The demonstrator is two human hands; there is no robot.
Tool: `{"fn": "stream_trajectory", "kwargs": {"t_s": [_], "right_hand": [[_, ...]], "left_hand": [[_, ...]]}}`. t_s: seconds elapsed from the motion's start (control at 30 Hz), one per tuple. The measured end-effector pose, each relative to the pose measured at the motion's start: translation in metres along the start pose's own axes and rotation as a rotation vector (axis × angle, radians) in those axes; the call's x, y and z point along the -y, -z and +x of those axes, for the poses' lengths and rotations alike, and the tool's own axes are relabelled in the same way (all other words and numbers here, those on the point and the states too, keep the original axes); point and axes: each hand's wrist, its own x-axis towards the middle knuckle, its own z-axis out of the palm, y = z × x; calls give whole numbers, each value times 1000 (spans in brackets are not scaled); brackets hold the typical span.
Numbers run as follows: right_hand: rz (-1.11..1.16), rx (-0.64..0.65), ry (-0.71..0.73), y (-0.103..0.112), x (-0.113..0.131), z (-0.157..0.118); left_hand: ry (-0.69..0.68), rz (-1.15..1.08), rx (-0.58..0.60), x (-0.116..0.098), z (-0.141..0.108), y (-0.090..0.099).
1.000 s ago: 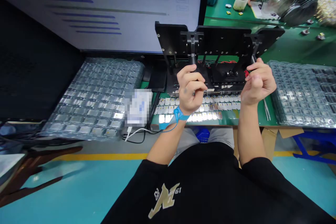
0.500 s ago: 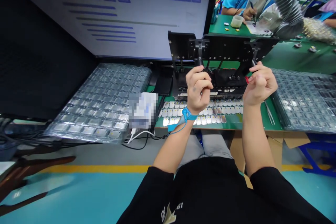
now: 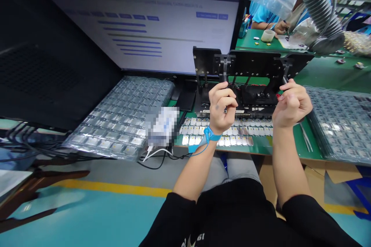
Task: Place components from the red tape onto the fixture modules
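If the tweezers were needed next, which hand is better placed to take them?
Probably the right hand; the tweezers lie near its wrist, while the left hand is farther off. Both hands grip levers, though.

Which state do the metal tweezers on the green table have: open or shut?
Open: the tweezers show two separate tips, with the green table visible between them. They lie near the right hand, not in it.
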Motion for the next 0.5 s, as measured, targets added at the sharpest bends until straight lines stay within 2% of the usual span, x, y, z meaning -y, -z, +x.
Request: {"fn": "stream_trajectory", "kwargs": {"t_s": [0.07,0.3,0.4,0.5], "right_hand": [[0,-15,21,-1,-3,0],[243,-53,35,-2,-7,1],[207,-37,48,-3,-2,2],[60,4,65,-3,4,3]], "left_hand": [[4,6,21,0,0,3],[14,-9,60,4,-3,8],[11,-36,42,5,-2,8],[7,-38,47,6,1,9]]}}
